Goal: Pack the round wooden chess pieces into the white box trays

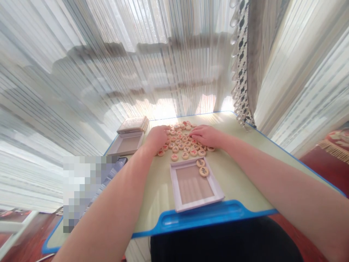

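Note:
Many round wooden Chinese chess pieces (180, 144), marked with red or black characters, lie spread in a cluster on the table. At the cluster's left edge rests my left hand (157, 138), its fingers loosely bent against the outer pieces and partly hidden. On the opposite side, my right hand (206, 135) lies palm down with fingers stretched over some pieces, covering them. Nearer to me stands a shallow white box tray (174, 187). Two black-marked pieces (203, 171) sit in its far right corner.
The folding table (234, 174) has a blue rim with a moulded blue handle (203, 214) at the front. At the back left are another open box part (128, 143) and a closed box (133, 124). Striped curtains (163, 65) hang behind the table.

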Action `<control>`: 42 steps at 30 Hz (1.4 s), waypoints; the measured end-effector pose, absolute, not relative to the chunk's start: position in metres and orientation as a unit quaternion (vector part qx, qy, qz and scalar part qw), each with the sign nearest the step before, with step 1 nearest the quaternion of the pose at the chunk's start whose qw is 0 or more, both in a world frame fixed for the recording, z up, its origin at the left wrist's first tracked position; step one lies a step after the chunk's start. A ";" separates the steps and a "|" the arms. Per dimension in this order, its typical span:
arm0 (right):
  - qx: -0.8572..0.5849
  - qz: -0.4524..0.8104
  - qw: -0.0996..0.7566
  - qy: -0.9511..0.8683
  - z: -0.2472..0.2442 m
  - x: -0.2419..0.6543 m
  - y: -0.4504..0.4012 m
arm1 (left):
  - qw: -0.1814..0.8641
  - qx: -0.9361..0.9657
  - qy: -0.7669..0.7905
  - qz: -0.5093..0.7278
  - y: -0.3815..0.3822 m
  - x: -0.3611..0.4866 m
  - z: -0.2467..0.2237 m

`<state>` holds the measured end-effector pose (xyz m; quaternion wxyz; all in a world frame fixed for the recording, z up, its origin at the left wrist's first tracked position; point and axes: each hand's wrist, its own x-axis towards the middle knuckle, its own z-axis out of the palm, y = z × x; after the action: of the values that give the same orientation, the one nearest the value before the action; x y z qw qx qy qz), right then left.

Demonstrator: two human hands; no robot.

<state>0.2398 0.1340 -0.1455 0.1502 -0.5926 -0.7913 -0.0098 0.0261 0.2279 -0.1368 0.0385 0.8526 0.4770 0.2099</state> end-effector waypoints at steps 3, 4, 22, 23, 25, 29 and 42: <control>-0.584 -0.016 0.142 -0.799 -0.143 0.238 0.132 | 0.149 0.824 0.502 0.215 0.229 0.024 -0.135; -0.586 -0.018 0.138 -0.798 -0.142 0.237 0.132 | 0.182 0.816 0.504 0.217 0.230 0.023 -0.135; -0.658 -0.031 0.113 -0.743 -0.145 0.236 0.135 | 0.260 0.789 0.468 0.300 0.228 0.019 -0.123; -0.663 -0.032 0.118 -0.738 -0.146 0.237 0.136 | 0.248 0.797 0.475 0.279 0.226 0.020 -0.122; -0.664 -0.037 0.132 -0.735 -0.149 0.240 0.138 | 0.192 0.816 0.489 0.242 0.221 0.022 -0.121; -0.637 -0.041 0.147 -0.755 -0.153 0.245 0.142 | 0.038 0.865 0.454 0.209 0.213 0.027 -0.122; -0.677 -0.027 0.178 -0.713 -0.158 0.251 0.146 | -0.022 0.898 0.420 0.130 0.211 0.036 -0.127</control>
<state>0.2507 0.1461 -0.1583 0.1783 -0.6773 -0.7133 -0.0266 0.0362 0.2113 -0.1270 -0.0217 0.8979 0.4199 0.1303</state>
